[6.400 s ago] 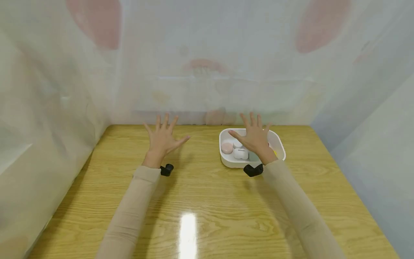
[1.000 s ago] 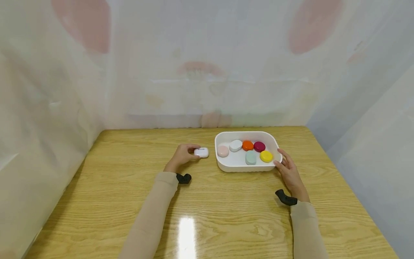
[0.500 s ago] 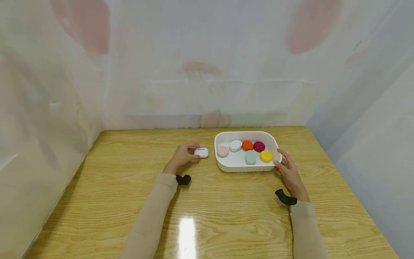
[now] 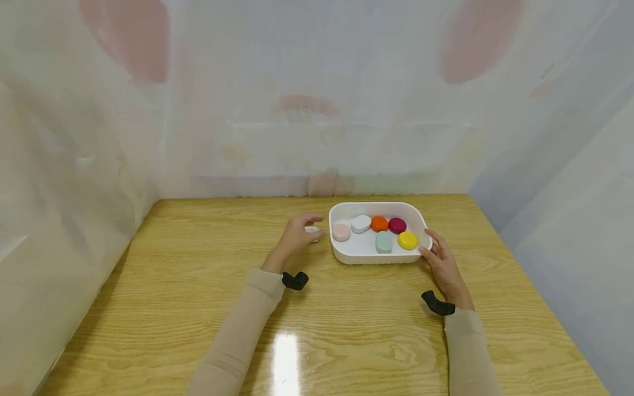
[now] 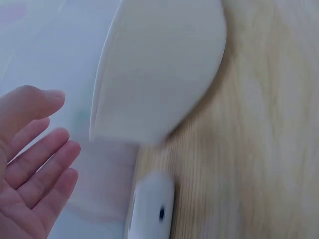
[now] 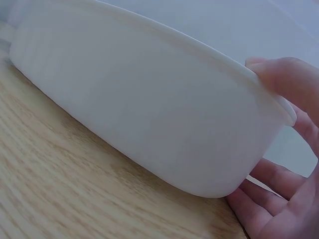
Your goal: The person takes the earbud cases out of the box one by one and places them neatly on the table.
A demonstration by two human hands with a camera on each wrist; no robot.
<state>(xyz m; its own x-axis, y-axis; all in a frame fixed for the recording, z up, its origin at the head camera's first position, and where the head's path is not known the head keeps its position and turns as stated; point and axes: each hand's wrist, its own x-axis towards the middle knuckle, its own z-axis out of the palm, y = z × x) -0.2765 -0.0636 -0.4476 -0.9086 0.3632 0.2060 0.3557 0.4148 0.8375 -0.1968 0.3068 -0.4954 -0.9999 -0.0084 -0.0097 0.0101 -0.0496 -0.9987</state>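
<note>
My left hand (image 4: 295, 237), thumb and fingers apart, hovers around a white earbud case (image 5: 152, 209) on the table. The hand does not grip the case, which it partly hides in the head view. Just right of the fingertips stands a white, round-cornered plastic box (image 4: 366, 259). At its right end my right hand (image 4: 446, 270) holds the box corner, thumb at the rim and fingers against the outer wall. Inside lie small rounded pieces: pale pink (image 4: 341, 232), white (image 4: 361, 223), orange (image 4: 380, 224), dark magenta (image 4: 397, 225), yellow (image 4: 408, 240) and mint green (image 4: 383, 242).
The wooden table (image 4: 346, 324) reaches back to a hanging pale curtain (image 4: 307, 148), with more sheeting at both sides. A black wrist mount (image 4: 295, 281) sits at the left wrist, another mount (image 4: 438, 303) at the right.
Over six seconds, the earbud case went from inside the box to the table on its left. In the last half second my left hand let go of it and shifted right. The right hand stayed.
</note>
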